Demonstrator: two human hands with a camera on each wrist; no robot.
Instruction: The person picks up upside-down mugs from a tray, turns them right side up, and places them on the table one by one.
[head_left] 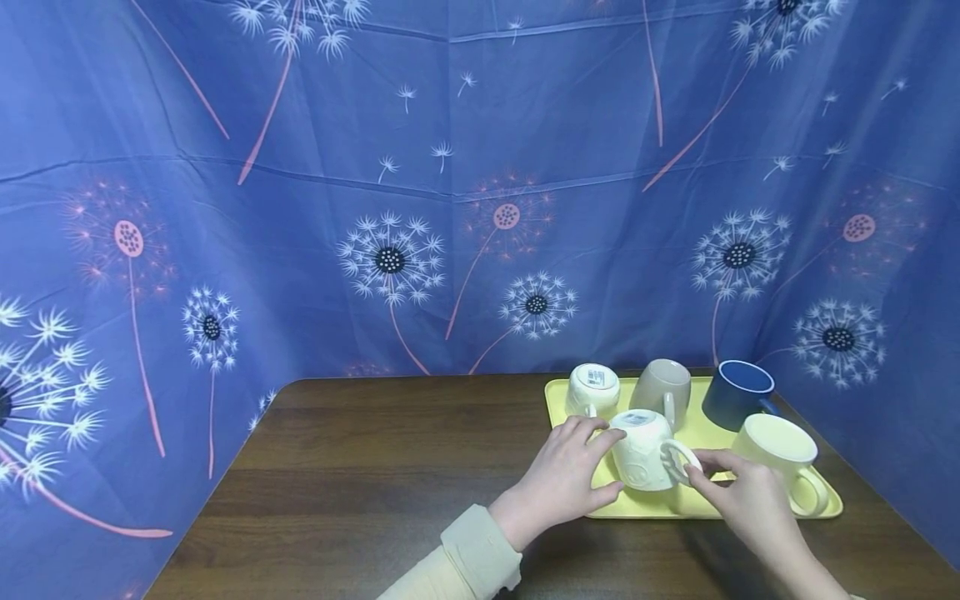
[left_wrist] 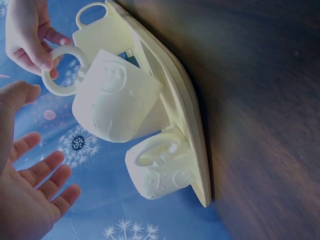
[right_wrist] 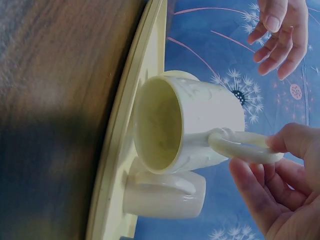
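Blue dandelion curtain (head_left: pixel 450 117), upturned white mug (head_left: pixel 641 458) over the yellow tray (head_left: pixel 707 437) near its front edge, pale inside (right_wrist: pixel 157 120) visible, right hand (head_left: pixel 750 492) pinching the handle (right_wrist: pixel 245 153), left hand (head_left: pixel 562 471) open just beside, grey mug (head_left: pixel 658 386) behind, partly hidden, second white mug (head_left: pixel 592 393) far left corner, navy mug (head_left: pixel 727 404) far right, cream mug (head_left: pixel 776 450) near right, brown table (head_left: pixel 375 467) beneath

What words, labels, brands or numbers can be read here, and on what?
No text is readable.
Patterned label on the base of the upturned back-left mug: too small to read.
Greyish label on the base of the white mug in the right hand: too blurred to read.
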